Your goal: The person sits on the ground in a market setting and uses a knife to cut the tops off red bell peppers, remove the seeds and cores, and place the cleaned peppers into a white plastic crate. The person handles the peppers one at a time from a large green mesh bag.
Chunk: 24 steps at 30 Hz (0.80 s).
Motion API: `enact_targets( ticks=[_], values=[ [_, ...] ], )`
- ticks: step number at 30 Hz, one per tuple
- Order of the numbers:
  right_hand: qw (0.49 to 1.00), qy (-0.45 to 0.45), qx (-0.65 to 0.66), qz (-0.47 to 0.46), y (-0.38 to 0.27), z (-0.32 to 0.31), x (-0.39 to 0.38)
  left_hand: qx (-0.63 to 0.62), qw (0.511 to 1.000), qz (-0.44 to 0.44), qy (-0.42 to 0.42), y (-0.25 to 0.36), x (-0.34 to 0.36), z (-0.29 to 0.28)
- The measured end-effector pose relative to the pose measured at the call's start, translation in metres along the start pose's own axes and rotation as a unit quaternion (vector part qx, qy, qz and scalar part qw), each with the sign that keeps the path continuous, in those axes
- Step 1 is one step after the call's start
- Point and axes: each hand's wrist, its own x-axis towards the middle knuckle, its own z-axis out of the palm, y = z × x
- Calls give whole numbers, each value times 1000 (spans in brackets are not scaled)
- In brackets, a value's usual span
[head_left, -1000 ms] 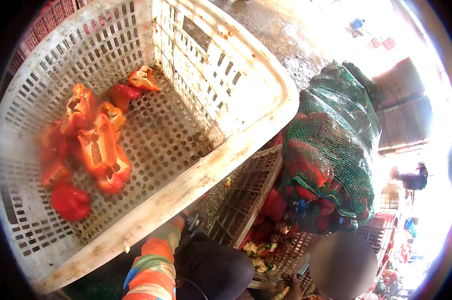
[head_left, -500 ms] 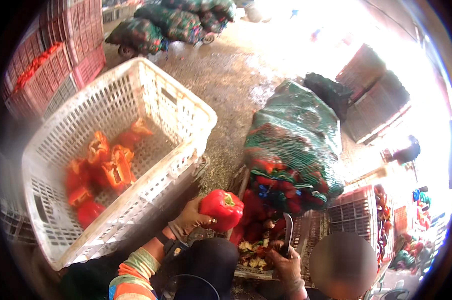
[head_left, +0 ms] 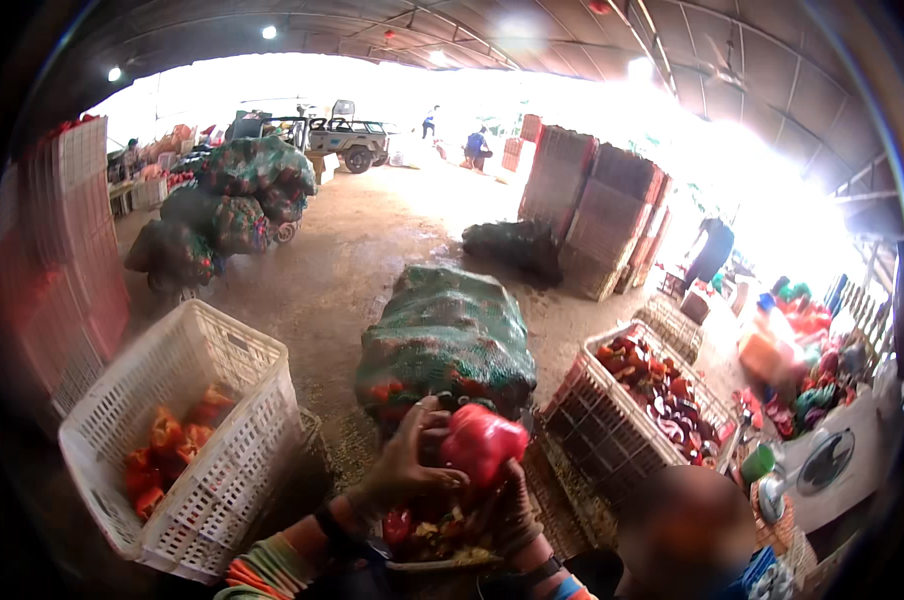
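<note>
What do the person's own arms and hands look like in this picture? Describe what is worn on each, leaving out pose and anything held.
Both hands are bare, without gloves. The left hand has a dark band at the wrist, and below it a sleeve striped in orange, green and pale colours. The right hand also has a dark band at the wrist, with a bit of striped sleeve edge showing at the frame's bottom.
</note>
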Motion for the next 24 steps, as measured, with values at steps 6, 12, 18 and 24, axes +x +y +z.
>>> enact_targets(
  ticks=[6, 12, 18, 24],
  values=[
    [980, 79, -143, -113, 0, -25, -17, -72, 991, 48, 104, -19, -5, 63],
    [911, 177, -221, -299, -17, -1, -35, -254, 961, -59, 93, -43, 8, 54],
    [870, 222, -312, -310, -12, -34, -23, -309, 937, -105, 125, -42, 4, 73],
    [850, 273, -308, -329, 3, -41, -18, -448, 860, -229, 84, -90, 4, 63]
  ],
)
